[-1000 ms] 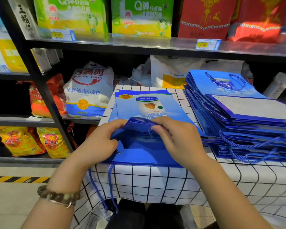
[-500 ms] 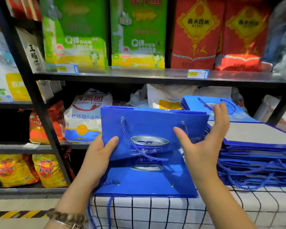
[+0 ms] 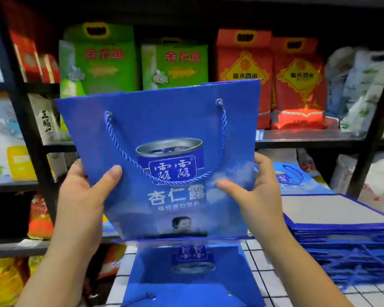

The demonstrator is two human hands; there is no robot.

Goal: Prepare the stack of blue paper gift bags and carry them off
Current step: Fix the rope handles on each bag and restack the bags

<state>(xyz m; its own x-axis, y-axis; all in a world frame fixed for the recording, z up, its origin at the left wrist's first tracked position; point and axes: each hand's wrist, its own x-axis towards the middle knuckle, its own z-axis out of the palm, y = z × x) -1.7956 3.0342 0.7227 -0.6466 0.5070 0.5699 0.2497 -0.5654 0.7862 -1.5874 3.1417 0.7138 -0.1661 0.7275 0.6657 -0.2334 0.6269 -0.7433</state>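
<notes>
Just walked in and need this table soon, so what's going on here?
A person holds one blue gift bag upright, left hand and right hand pinching its sides. A second bag lies flat on the checked table beneath it, and the stack of flat bags sits to the right, not yet picked up.

Glossy paper bag [image 3: 164, 129], twisted-cord handle [image 3: 120, 142]

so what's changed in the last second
The blue gift bag rose from flat on the table to upright. The left hand and right hand moved from its folded end to pinch its sides. The stack of bags and the flat bag below stayed put.
</notes>
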